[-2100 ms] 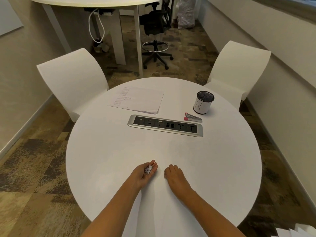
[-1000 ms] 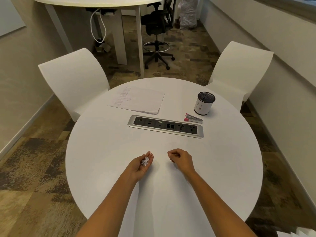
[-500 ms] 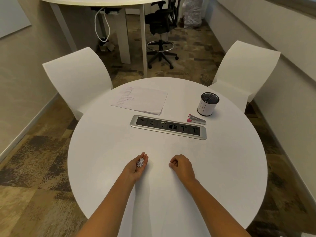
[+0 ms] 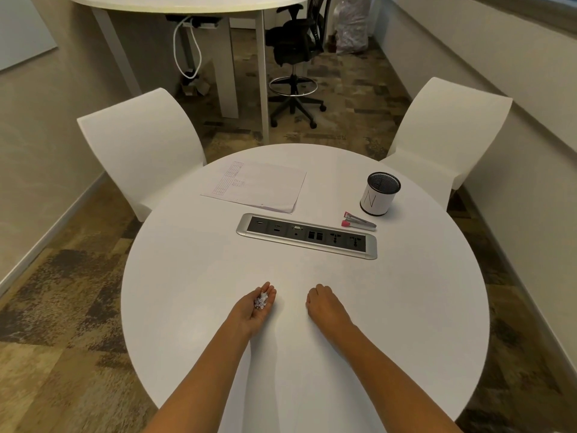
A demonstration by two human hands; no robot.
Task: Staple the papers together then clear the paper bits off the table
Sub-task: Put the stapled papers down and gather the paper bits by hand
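Note:
My left hand (image 4: 254, 309) lies palm up on the round white table (image 4: 193, 276), cupping a small heap of white paper bits (image 4: 261, 300). My right hand (image 4: 324, 306) rests palm down on the table a little to the right, its fingers curled under and holding nothing that shows. The stack of papers (image 4: 259, 185) lies flat at the far left of the table. A pink and silver stapler (image 4: 359, 221) lies at the far right, beside a black mesh pen cup (image 4: 379, 193).
A silver power and socket strip (image 4: 307, 235) is set into the table's middle. Two white chairs (image 4: 140, 148) (image 4: 443, 129) stand at the far side. A second table (image 4: 187, 1) and a black office chair (image 4: 293, 57) are behind them.
My right hand, fisted a moment ago, has settled lower onto the table. The left hand still cups the paper bits. The view has shifted slightly.

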